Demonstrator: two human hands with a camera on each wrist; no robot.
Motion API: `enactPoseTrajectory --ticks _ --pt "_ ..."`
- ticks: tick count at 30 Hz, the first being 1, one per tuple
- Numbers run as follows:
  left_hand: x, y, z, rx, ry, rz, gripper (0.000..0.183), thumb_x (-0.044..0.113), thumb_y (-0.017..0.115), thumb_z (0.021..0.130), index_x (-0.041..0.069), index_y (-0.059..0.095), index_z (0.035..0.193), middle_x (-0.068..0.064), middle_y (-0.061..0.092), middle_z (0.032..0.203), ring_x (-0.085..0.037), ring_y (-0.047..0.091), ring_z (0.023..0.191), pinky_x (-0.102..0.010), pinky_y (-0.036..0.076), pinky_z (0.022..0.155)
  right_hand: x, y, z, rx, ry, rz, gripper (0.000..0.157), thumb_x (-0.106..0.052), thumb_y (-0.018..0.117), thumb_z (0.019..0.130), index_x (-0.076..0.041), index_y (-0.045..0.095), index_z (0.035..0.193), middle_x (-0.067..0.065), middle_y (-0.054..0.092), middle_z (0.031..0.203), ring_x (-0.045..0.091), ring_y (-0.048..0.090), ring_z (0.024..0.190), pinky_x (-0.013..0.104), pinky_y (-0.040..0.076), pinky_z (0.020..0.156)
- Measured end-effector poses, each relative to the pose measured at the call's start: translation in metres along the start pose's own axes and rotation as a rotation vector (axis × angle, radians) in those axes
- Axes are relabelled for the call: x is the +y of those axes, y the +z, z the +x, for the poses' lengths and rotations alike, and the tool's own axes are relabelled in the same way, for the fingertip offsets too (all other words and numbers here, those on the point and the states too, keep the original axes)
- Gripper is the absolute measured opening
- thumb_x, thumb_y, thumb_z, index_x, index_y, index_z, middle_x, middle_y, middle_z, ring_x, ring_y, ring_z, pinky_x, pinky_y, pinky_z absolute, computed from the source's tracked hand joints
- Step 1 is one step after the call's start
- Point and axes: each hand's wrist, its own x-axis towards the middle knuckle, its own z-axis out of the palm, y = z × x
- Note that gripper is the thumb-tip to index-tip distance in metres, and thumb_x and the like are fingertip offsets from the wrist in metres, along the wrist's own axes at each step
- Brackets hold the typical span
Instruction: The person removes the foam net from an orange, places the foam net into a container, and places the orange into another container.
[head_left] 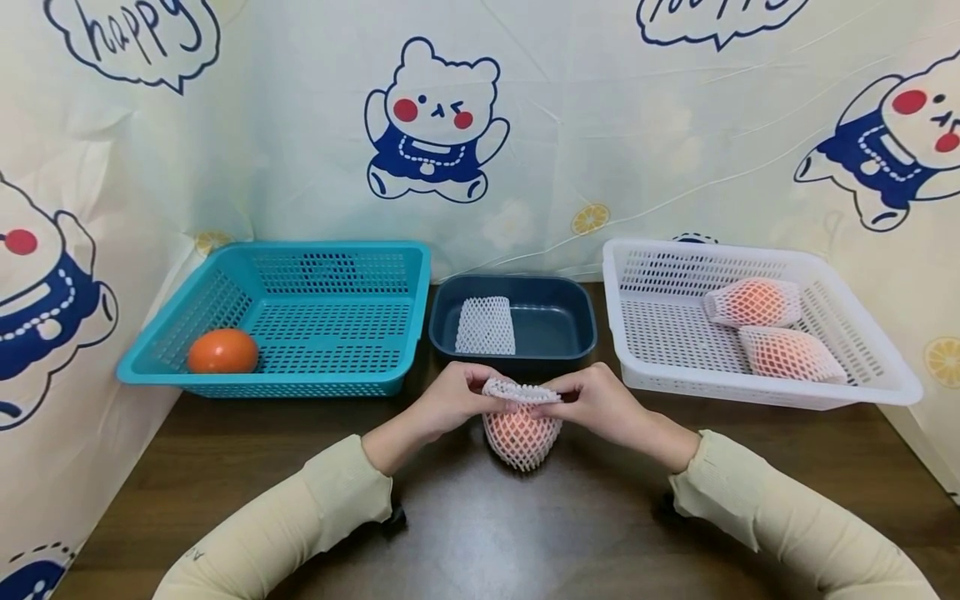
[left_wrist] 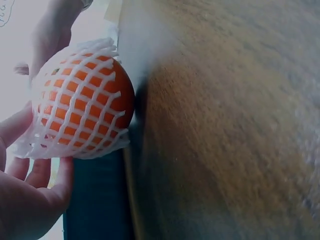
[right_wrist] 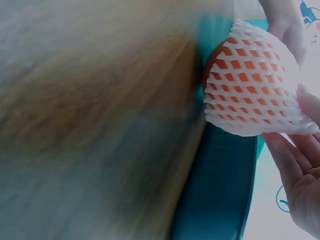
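An orange fruit (left_wrist: 88, 92) sits on the table inside a white foam net sleeve (head_left: 522, 437), in front of the dark blue tray. From the left, my left hand (head_left: 457, 396) pinches the gathered upper edge of the sleeve between thumb and fingers. On the opposite side my right hand (head_left: 603, 408) pinches the same edge. In both wrist views the net covers most of the fruit, and bare orange skin shows at the end near the table. Thumb and fingers of the right hand (right_wrist: 300, 185) lie on either side of the net.
A teal basket (head_left: 345, 388) at left holds one bare orange fruit (head_left: 223, 351). Behind my hands, the dark blue tray (head_left: 555, 329) has a flat foam net (head_left: 486, 326) in it. The white basket (head_left: 675, 379) at right contains two netted fruits (head_left: 795, 354). A printed cloth hangs behind.
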Motion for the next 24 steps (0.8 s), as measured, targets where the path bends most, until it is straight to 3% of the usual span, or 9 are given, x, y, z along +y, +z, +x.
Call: enactPoseTrajectory --ticks 4,7,12,15,24 --pt "0.004 0.000 -0.001 0.016 0.038 0.033 0.016 -0.002 0.077 0.088 -0.008 0.072 0.102 -0.008 0.072 0.094 -0.013 0.061 0.083 -0.027 0.053 0.073 -0.003 -0.001 0.001 0.025 -0.032 -0.041 0.016 -0.001 0.081 0.086 -0.003 0.081 0.101 0.002 0.077 0.095 0.003 0.063 0.075 0.024 0.055 0.064" --pt "0.005 0.001 -0.001 0.029 0.048 0.035 0.016 -0.002 0.076 0.088 -0.008 0.071 0.102 -0.007 0.071 0.094 -0.013 0.061 0.081 -0.026 0.053 0.072 -0.003 -0.002 0.002 0.015 -0.028 -0.051 0.017 -0.006 0.082 0.087 -0.004 0.079 0.104 0.001 0.076 0.096 0.006 0.064 0.076 0.028 0.057 0.066" --pt "0.004 0.001 -0.001 0.053 0.038 -0.026 0.018 0.001 0.076 0.089 -0.006 0.071 0.105 -0.005 0.071 0.095 -0.013 0.061 0.081 -0.026 0.053 0.072 0.001 -0.002 0.002 -0.068 0.059 -0.044 0.032 -0.022 0.084 0.087 -0.006 0.075 0.113 -0.001 0.075 0.103 0.008 0.066 0.086 0.036 0.058 0.077" --pt "0.003 0.002 -0.001 0.047 0.027 -0.057 0.023 0.004 0.077 0.089 -0.005 0.070 0.109 -0.005 0.071 0.097 -0.014 0.062 0.084 -0.027 0.053 0.073 0.006 -0.001 -0.001 -0.109 0.100 -0.040 0.031 -0.025 0.083 0.088 -0.006 0.075 0.111 -0.003 0.075 0.099 0.008 0.063 0.082 0.033 0.057 0.074" --pt "0.001 -0.001 -0.003 -0.125 0.002 0.021 0.049 0.009 0.084 0.084 -0.001 0.065 0.128 -0.009 0.072 0.113 -0.016 0.066 0.099 -0.033 0.055 0.088 0.005 0.003 -0.003 -0.054 0.058 -0.008 0.014 -0.022 0.084 0.087 -0.012 0.078 0.094 -0.010 0.071 0.083 0.009 0.057 0.070 0.030 0.054 0.062"
